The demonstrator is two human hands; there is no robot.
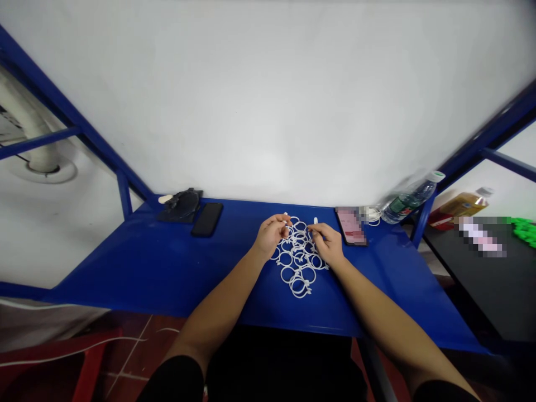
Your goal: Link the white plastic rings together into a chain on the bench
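Observation:
Several white plastic rings [298, 273], each with a small tab or clip, lie in a loose, overlapping heap on the blue table [138, 262]. My left hand [271, 234] is over the heap's left side, finger and thumb pinched on a white plastic piece whose tip shows above the fingers. At the right side of the heap, my right hand [327, 243] is likewise closed, and a small white tip sticks up above its fingers. These pieces look like parts of the rings, but my fingers cover most of them. A gap separates the two hands.
A dark phone [207, 219] and a black bag [181, 206] lie to the left. Toward the right are a lit phone [352, 226], a white cable [372, 215] and a clear bottle [412, 200]. Blue frame posts rise at both sides. A black surface [481, 279] stands beyond the right edge.

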